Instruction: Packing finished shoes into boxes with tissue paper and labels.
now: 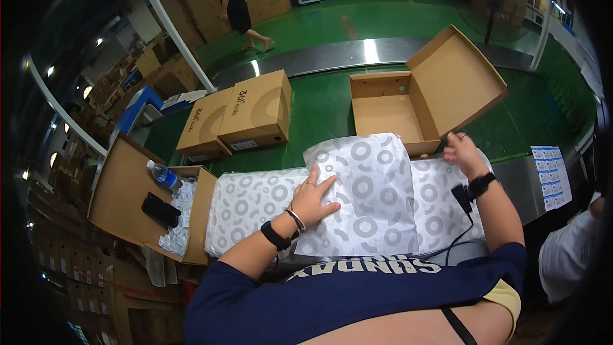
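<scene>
My left hand (311, 199) lies with spread fingers on a loose sheet of white wrapping paper (364, 211) printed with grey rings and arcs. Under that sheet is a wide stack of the same patterned paper (255, 201). Beside the front right corner of an open brown cardboard box (386, 114) is my right hand (463, 152), fingers curled together; what they hold, if anything, is hidden. The box's lid (456, 80) stands raised and leans to the right. Its visible inside is bare cardboard.
Two closed brown boxes (258, 112) sit side by side at the back left. An open carton (124, 198) at left holds a water bottle (164, 174), a black phone (159, 209) and small packets. A label sheet (551, 177) lies right. Beyond the metal rail (319, 57) a person (236, 6) walks.
</scene>
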